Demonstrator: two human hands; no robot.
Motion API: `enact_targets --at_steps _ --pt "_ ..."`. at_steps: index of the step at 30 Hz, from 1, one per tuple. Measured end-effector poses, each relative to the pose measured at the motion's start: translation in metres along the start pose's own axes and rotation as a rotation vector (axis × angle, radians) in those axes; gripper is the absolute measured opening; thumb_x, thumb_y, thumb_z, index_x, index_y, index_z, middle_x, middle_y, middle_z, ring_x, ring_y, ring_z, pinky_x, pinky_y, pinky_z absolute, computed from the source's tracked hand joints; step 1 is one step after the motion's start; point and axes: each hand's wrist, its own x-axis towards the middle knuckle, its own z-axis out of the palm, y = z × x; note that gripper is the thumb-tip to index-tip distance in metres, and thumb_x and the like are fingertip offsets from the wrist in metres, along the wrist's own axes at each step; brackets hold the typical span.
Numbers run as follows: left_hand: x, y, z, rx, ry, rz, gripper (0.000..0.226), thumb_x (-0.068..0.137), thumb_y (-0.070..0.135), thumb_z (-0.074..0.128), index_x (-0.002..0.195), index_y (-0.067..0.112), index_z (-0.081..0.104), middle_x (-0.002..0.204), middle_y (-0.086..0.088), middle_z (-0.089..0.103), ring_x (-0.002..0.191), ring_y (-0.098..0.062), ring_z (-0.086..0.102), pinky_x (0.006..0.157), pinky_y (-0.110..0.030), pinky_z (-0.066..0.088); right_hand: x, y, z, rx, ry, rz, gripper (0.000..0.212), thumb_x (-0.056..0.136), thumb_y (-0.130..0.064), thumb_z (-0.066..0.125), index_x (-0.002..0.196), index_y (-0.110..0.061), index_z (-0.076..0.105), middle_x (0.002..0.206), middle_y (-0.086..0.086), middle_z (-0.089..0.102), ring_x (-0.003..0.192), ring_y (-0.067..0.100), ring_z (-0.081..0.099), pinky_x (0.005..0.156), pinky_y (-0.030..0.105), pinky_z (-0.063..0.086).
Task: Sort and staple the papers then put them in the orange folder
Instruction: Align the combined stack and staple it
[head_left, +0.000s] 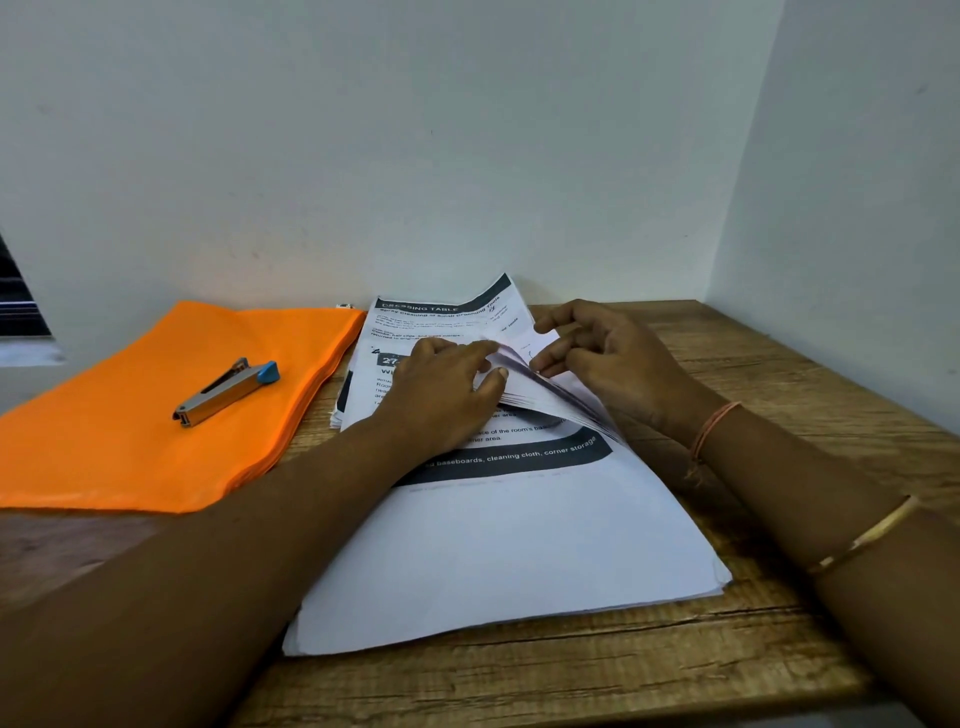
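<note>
Head view: thick stack of papers (493, 545) on the table (779, 364), running from near the front edge back to the far edge by the wall, printed side up, top sheet with black bands and text. Far-right corners of several upper sheets lifted and fanned out. Left hand (441, 395) laid palm down on the stack's middle, fingers fairly straight and pressing the page, thumb tip against the underside of the fan, nothing gripped. Right hand (608, 358) just beside it toward the right edge, fingers curled, pinching the raised sheet corners between fingertips and thumb. Thread band (711, 431) round the right wrist, thin bangle (865, 535) further up the forearm. Orange folder (156, 415) flat on the left part of the table, its right edge touching or slightly under the stack's far-left side. Stapler (226, 392) lying on the folder, grey with a blue end, angled, well apart from both hands.
</note>
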Motion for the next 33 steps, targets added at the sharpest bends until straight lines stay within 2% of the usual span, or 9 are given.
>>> enact_targets --at_steps 8,15,17,19,20,23,25,29,33 --pt "0.004 -0.003 0.005 0.118 -0.065 0.024 0.048 0.099 0.042 0.030 0.143 0.026 0.036 0.142 -0.001 0.042 0.132 -0.025 0.027 0.112 -0.043 0.021 0.001 0.001 0.000 0.010 0.004 0.001 0.034 0.084 0.013 0.041 0.100 -0.011 0.058 0.080 0.006 0.069 0.076 0.020 0.067 0.081 0.026 0.054" --pt "0.000 0.000 0.005 0.161 -0.096 0.020 0.046 0.100 0.042 0.028 0.142 0.027 0.039 0.141 -0.004 0.039 0.131 -0.026 0.026 0.109 -0.036 0.022 0.002 0.003 0.001 -0.042 0.043 -0.008 0.034 0.084 0.010 0.041 0.101 -0.012 0.059 0.088 0.006 0.068 0.084 0.024 0.067 0.084 0.034 0.053" --pt "0.000 0.000 0.004 0.156 -0.099 0.012 0.046 0.099 0.043 0.028 0.141 0.027 0.039 0.140 -0.004 0.039 0.131 -0.025 0.025 0.109 -0.037 0.021 0.003 0.006 0.000 -0.101 0.107 -0.019 0.034 0.083 0.008 0.043 0.103 -0.014 0.061 0.095 0.002 0.068 0.091 0.017 0.065 0.086 0.029 0.051" --pt "-0.001 0.000 0.004 0.161 -0.100 0.008 0.046 0.099 0.043 0.028 0.141 0.028 0.039 0.140 -0.004 0.038 0.132 -0.025 0.024 0.110 -0.037 0.021 0.006 0.009 -0.001 -0.140 0.179 -0.005 0.033 0.082 0.006 0.045 0.101 -0.015 0.061 0.097 -0.002 0.066 0.088 0.008 0.062 0.082 0.019 0.049" --pt "-0.002 0.000 0.004 0.166 -0.101 0.008 0.046 0.099 0.043 0.028 0.141 0.028 0.039 0.141 -0.004 0.037 0.132 -0.025 0.023 0.110 -0.037 0.021 0.007 0.010 -0.002 -0.141 0.196 0.012 0.033 0.081 0.006 0.045 0.100 -0.016 0.061 0.095 -0.004 0.065 0.085 0.006 0.061 0.081 0.019 0.050" --pt "-0.002 0.000 0.004 0.175 -0.099 0.012 0.045 0.099 0.043 0.028 0.140 0.029 0.040 0.146 -0.001 0.034 0.135 -0.024 0.019 0.112 -0.040 0.020 0.009 0.013 -0.005 -0.118 0.198 0.071 0.032 0.079 0.008 0.044 0.095 -0.014 0.060 0.088 -0.004 0.065 0.088 0.017 0.063 0.087 0.037 0.053" --pt "-0.001 0.001 0.003 0.180 -0.093 0.018 0.044 0.099 0.043 0.027 0.138 0.030 0.043 0.148 0.002 0.032 0.136 -0.023 0.018 0.112 -0.041 0.020 0.010 0.014 -0.006 -0.133 0.201 0.086 0.030 0.078 0.008 0.044 0.092 -0.015 0.059 0.083 -0.006 0.065 0.088 0.018 0.063 0.088 0.041 0.052" --pt "-0.001 0.000 0.001 0.211 -0.095 0.044 0.043 0.100 0.042 0.026 0.130 0.028 0.052 0.149 0.007 0.033 0.137 -0.022 0.018 0.112 -0.043 0.020 0.010 0.013 -0.004 -0.165 0.210 0.090 0.031 0.079 0.007 0.040 0.092 -0.014 0.058 0.082 -0.003 0.065 0.090 0.020 0.063 0.089 0.039 0.051" --pt "-0.002 0.001 0.000 0.212 -0.112 0.045 0.043 0.100 0.041 0.026 0.126 0.025 0.056 0.149 0.009 0.034 0.137 -0.022 0.017 0.112 -0.042 0.020 0.008 0.012 -0.006 -0.217 0.183 0.096 0.029 0.082 0.006 0.040 0.096 -0.014 0.057 0.093 0.004 0.068 0.093 0.018 0.062 0.081 0.024 0.045"
